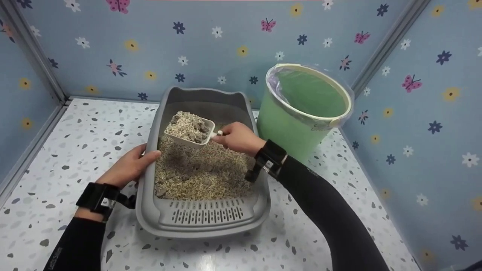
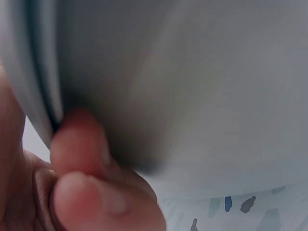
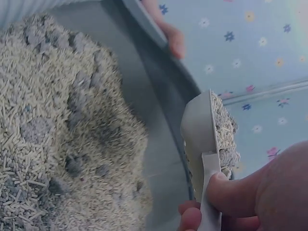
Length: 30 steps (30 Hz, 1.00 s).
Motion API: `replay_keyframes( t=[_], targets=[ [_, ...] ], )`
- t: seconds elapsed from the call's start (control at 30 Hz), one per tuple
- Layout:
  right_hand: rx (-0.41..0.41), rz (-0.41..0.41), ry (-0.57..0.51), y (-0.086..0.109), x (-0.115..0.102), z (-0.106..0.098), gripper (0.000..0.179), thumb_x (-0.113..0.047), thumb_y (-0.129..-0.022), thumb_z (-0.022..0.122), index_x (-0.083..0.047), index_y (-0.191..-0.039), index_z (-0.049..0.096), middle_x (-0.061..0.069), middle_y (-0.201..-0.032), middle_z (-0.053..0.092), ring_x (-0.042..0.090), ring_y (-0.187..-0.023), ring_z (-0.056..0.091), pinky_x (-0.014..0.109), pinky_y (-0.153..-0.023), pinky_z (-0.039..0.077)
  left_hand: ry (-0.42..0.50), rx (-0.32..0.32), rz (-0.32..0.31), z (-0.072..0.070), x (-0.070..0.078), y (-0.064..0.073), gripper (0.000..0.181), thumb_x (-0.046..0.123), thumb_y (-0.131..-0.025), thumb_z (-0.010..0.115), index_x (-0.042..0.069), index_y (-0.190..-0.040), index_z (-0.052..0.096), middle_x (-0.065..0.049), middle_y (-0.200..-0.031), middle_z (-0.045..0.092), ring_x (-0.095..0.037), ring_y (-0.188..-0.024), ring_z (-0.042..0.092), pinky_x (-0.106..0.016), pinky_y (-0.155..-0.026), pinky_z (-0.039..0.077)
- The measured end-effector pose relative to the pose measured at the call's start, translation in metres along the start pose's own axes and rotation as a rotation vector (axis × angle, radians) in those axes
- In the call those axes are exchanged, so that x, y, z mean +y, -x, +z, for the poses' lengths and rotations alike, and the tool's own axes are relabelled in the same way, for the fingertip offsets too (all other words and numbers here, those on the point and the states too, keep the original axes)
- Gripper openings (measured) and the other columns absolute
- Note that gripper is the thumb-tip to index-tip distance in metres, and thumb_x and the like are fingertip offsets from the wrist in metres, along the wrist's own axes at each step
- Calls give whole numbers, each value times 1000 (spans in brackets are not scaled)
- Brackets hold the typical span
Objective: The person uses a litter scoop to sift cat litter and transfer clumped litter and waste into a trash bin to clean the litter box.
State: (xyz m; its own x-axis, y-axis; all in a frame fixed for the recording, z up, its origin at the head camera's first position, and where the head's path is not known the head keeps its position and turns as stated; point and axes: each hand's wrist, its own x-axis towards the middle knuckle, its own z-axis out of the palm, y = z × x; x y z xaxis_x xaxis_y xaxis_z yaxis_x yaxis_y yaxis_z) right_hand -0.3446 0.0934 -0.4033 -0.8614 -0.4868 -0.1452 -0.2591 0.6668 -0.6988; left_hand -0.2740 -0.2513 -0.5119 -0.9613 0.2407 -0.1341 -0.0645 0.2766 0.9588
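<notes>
Two bare hands are at work on a grey litter tray. The right grip is closed round the handle of a white scoop, thumb laid along it, with the scoop's bowl just to the left of that grip. A heap of pale pellets and grey clumps fills the bowl, which hangs above the tray's litter without touching it.

The left grip holds the tray's left rim — thumb over the top, fingers curled under the edge outside, as the left wrist view shows. The tray lies mostly between the two grips, its slotted ledge nearer the person than either.

Right of the right grip and beyond it stands a green bin with a clear liner folded over its rim — close by the tray. Past both grips rises a blue wall printed with flowers and butterflies.
</notes>
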Motion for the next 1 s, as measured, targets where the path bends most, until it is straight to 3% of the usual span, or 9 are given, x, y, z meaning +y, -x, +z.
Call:
replay_keyframes(
  t=[0.3,0.47,0.6,0.77,1.0],
  targets=[
    [75,-80,28,44,12,-26,46,-38,-111,71,-19,-71,61,-7,-66,55,11,-58,44,29,-59,36,6,-9,11,1,1,-1,81,52,-115,58,0,-171,30,-14,-97,62,-19,-66,60,-33,-48,52],
    [118,-62,57,64,25,-33,46,-38,-110,73,-22,-69,60,-7,-65,56,12,-59,47,30,-58,37,0,-10,15,2,4,-3,83,52,-115,59,-1,-171,29,-15,-99,63,-19,-68,61,-32,-50,53],
    [126,-60,63,63,22,-31,46,-38,-110,73,-23,-69,58,-7,-65,54,12,-60,46,31,-59,38,-10,-7,8,-1,6,-3,89,56,-113,60,0,-173,25,-16,-101,63,-20,-70,62,-33,-51,54],
    [96,-93,63,53,10,-27,46,-41,-111,71,-24,-71,57,-9,-67,52,11,-60,44,31,-62,39,-6,4,9,-1,5,-2,84,52,-115,58,0,-173,27,-17,-102,63,-21,-72,65,-33,-51,54],
    [97,-77,136,77,24,-44,41,-38,-110,73,-17,-75,65,-6,-67,52,14,-61,46,32,-60,41,-13,-6,15,4,6,-6,85,53,-114,60,0,-172,29,-18,-106,62,-25,-80,66,-35,-57,58]
  ],
)
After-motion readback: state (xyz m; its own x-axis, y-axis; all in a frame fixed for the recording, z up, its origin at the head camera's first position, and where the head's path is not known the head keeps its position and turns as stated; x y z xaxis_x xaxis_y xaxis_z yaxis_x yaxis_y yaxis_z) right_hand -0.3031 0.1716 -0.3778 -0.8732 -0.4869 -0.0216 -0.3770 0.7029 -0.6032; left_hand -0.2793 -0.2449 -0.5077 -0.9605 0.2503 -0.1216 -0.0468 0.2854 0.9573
